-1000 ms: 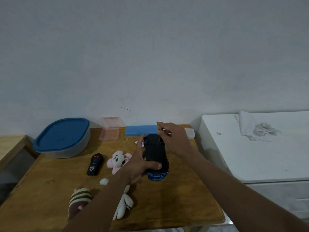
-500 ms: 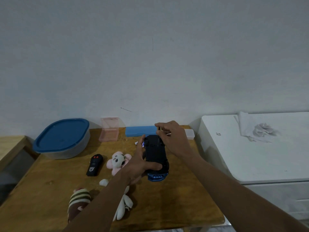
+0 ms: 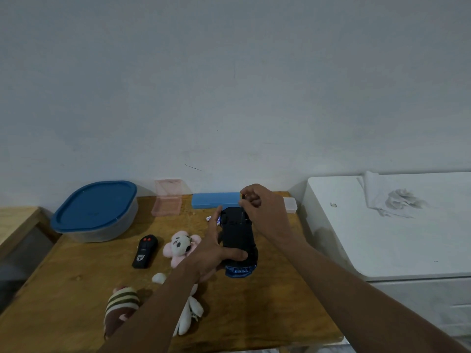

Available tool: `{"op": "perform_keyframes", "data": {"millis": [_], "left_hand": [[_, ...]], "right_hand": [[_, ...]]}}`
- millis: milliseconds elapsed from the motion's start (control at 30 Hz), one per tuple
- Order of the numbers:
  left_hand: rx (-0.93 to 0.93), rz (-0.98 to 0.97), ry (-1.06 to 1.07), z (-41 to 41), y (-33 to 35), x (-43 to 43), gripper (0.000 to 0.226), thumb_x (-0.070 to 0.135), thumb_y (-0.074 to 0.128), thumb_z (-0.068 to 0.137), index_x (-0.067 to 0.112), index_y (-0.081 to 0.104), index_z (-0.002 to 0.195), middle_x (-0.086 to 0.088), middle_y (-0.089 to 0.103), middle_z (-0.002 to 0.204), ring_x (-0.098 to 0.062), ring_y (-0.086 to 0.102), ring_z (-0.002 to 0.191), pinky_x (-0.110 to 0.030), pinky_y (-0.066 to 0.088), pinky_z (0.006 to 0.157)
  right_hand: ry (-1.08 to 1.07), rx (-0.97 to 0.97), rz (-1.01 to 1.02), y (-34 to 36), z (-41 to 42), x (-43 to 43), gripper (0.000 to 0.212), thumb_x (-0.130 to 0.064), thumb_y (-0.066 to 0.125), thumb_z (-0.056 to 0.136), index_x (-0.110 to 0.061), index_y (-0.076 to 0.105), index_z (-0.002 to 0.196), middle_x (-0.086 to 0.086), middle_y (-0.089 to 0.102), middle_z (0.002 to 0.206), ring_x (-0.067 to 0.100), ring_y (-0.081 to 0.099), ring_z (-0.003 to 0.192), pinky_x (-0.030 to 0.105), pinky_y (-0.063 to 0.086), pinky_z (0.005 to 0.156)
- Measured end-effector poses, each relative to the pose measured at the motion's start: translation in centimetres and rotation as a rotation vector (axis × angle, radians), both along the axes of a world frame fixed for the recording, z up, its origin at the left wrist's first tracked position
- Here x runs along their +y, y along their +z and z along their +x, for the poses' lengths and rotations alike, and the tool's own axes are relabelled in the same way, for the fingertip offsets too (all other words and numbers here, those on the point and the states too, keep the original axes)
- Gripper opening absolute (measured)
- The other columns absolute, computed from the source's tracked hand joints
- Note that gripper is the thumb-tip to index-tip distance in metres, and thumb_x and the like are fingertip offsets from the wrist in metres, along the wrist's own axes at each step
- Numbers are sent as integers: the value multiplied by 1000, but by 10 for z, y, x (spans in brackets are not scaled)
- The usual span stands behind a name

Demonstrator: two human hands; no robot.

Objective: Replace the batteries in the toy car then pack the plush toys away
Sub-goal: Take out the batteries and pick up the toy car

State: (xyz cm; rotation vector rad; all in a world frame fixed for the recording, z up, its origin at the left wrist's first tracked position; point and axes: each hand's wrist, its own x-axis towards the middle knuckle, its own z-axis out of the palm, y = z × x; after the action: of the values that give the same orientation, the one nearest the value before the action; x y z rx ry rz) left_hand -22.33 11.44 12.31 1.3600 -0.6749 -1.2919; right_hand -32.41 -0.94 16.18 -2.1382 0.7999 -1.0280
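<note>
Right hand [image 3: 265,212] slightly lowered, fingers pinching thin tool, left hand [image 3: 216,253] gripping toy car [image 3: 238,238]

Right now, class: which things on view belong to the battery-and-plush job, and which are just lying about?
Job:
toy car
screwdriver
pink plush
striped plush
white plush
blue-lidded tub

Lying about:
remote
blue case
pink box
cloth
</note>
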Motion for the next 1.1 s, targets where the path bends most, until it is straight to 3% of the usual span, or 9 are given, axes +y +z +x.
{"op": "perform_keyframes", "data": {"millis": [367, 500, 600, 767, 867, 1000, 1100], "left_hand": [[-13, -9, 4, 0, -4, 0, 123, -19, 72, 68, 57, 11, 143, -12, 56, 131, -35, 64, 108, -54, 53, 89], [-4, -17, 2, -2, -3, -1, 122, -21, 70, 69, 57, 12, 143, -13, 57, 129, -35, 64, 108, -52, 54, 87], [2, -21, 7, -2, -4, -1, 122, -21, 70, 69, 57, 14, 142, -14, 56, 130, -35, 64, 108, -51, 55, 85], [8, -26, 3, -1, -6, -2, 123, -20, 72, 68, 57, 12, 143, -15, 54, 132, -36, 64, 109, -50, 56, 84], [7, -23, 0, 1, -6, -1, 124, -19, 72, 67, 57, 12, 143, -14, 53, 134, -36, 63, 110, -51, 55, 86], [0, -22, 1, 3, -7, 0, 123, -19, 72, 67, 59, 12, 141, -15, 53, 133, -35, 64, 108, -50, 56, 84], [-14, -21, 1, 4, -8, 1, 124, -16, 75, 65, 59, 12, 141, -15, 52, 134, -36, 63, 110, -52, 55, 86]], "right_hand": [[-5, 35, -47, 0, -2, 2, 24, -11, 64, 88, -10, 68, 112, 4, 72, 102, 7, 63, 87, 24, 56, 84], [-35, 2, -2, 0, -3, 4, 18, -14, 66, 87, -12, 70, 105, 2, 73, 95, 5, 63, 83, 18, 54, 79], [-6, 19, -13, 0, -2, 5, 23, -13, 64, 89, -11, 69, 112, 3, 73, 102, 7, 64, 89, 12, 50, 81], [-17, 23, -28, 0, 0, 6, 24, -13, 63, 90, -10, 69, 113, 4, 73, 104, 11, 67, 92, 28, 55, 88], [-10, 39, -14, 1, 1, 6, 29, -15, 64, 90, -9, 66, 118, 6, 71, 113, 15, 67, 100, 29, 53, 93], [-2, 93, -29, 1, 2, 5, 29, -10, 57, 93, -9, 65, 120, 8, 72, 109, 17, 67, 97, 31, 54, 92], [-9, 90, 0, 1, 3, 7, 29, -15, 61, 91, -10, 65, 120, 6, 70, 115, 16, 67, 101, 25, 52, 93]]}}
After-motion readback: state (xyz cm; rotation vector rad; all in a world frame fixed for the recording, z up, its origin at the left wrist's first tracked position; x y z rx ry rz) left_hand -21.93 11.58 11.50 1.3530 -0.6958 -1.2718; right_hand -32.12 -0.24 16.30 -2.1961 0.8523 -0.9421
